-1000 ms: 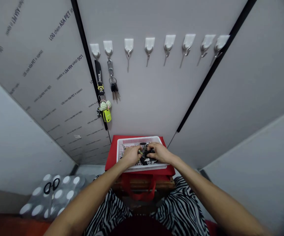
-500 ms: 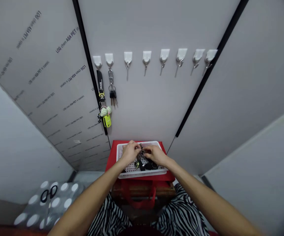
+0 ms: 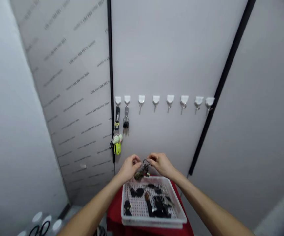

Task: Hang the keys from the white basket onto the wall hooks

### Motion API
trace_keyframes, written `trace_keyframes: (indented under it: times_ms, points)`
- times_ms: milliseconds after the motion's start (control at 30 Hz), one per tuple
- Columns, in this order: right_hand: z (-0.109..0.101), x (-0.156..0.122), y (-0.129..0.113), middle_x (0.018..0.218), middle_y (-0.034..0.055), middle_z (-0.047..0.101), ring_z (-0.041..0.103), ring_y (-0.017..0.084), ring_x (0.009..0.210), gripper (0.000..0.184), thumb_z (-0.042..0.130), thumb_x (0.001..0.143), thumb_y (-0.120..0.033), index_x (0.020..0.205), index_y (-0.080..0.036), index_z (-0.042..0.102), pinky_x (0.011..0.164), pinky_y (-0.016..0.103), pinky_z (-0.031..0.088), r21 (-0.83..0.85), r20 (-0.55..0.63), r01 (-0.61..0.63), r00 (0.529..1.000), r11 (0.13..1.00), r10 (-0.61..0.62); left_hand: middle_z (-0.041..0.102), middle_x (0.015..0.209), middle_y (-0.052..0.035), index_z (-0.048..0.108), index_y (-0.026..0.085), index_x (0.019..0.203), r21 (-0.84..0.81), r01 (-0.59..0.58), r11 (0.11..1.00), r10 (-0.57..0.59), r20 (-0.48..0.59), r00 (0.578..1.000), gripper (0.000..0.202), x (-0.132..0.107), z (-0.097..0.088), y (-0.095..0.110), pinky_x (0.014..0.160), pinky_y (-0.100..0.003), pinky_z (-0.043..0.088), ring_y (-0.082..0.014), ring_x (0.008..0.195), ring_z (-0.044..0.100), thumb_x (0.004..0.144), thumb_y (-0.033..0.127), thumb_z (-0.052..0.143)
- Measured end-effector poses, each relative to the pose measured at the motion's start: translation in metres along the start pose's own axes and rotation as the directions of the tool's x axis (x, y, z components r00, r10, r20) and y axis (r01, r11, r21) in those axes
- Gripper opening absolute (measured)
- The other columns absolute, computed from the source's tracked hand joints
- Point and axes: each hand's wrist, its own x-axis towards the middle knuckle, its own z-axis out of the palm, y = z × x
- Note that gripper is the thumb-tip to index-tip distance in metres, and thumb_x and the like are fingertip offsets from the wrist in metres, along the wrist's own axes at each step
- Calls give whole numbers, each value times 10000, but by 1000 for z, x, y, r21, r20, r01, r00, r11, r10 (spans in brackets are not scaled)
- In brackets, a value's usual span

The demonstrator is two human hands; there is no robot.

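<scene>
My right hand [image 3: 163, 165] pinches the ring of a bunch of keys [image 3: 145, 169] between thumb and fingertips. From the other side my left hand [image 3: 129, 168] has its fingers curled in at the same bunch; its exact grip is partly hidden. The keys and a round dark-greenish piece dangle just above the back rim of a white perforated basket [image 3: 153, 224]. Several dark key fobs and keys lie inside it, among them a black strap with a brown end [image 3: 148, 204].
White adhesive hooks [image 3: 156, 99] run in a row along the grey panel. From the leftmost hangs a black strap with a lime-green fob [image 3: 117, 148]; beside it hang dark-headed keys [image 3: 126, 124]. Under the basket is a red surface [image 3: 113, 209]. Black-handled scissors [image 3: 44, 226] lie lower left.
Both hands have come up out of the basket with the bunch of keys, now above its back rim. The camera view has tilted up and turned left.
</scene>
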Motion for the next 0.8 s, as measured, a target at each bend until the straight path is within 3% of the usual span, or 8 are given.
trace_keyframes:
  times_ms: [100, 200, 433, 633, 800]
  points:
    - [-21, 25, -22, 466, -11, 520, 424, 71, 437, 192, 401, 667, -233, 583, -144, 549, 456, 178, 321, -32, -39, 81, 996, 996, -83, 517, 597, 14, 510, 132, 776, -73, -59, 996, 54, -69, 996, 182, 18, -16, 19, 501, -175, 342, -78, 538, 437, 640, 231, 440]
    - [-41, 50, -42, 480, -6, 532, 468, 77, 451, 168, 414, 655, -234, 602, -139, 542, 472, 180, 357, 42, -143, 104, 985, 994, -98, 537, 601, 2, 546, 127, 671, -79, -131, 988, 119, -145, 982, 161, 39, -38, 46, 539, -184, 351, -85, 561, 450, 639, 240, 436]
    - [-78, 101, -77, 547, 5, 550, 525, 81, 459, 114, 450, 627, -184, 680, -118, 527, 478, 192, 426, 356, -383, 83, 922, 931, 64, 545, 572, 1, 559, 137, 614, -64, -154, 986, 117, -393, 912, 158, 89, -81, 100, 511, -189, 346, -90, 529, 460, 598, 268, 473]
    - [-91, 127, -84, 546, 9, 555, 515, 72, 425, 117, 450, 618, -140, 688, -115, 540, 464, 191, 431, 319, -510, 78, 854, 944, 102, 548, 558, -15, 558, 132, 622, -36, -74, 997, 49, -463, 885, 158, 116, -88, 121, 496, -199, 356, -98, 506, 482, 612, 255, 460]
    - [-85, 138, -74, 596, 40, 577, 514, 75, 414, 149, 430, 620, -115, 712, -99, 547, 441, 192, 425, 290, -471, -12, 869, 957, 154, 568, 591, -54, 571, 117, 613, 16, -17, 1000, 22, -480, 877, 148, 126, -82, 113, 553, -240, 370, -131, 557, 500, 601, 234, 481]
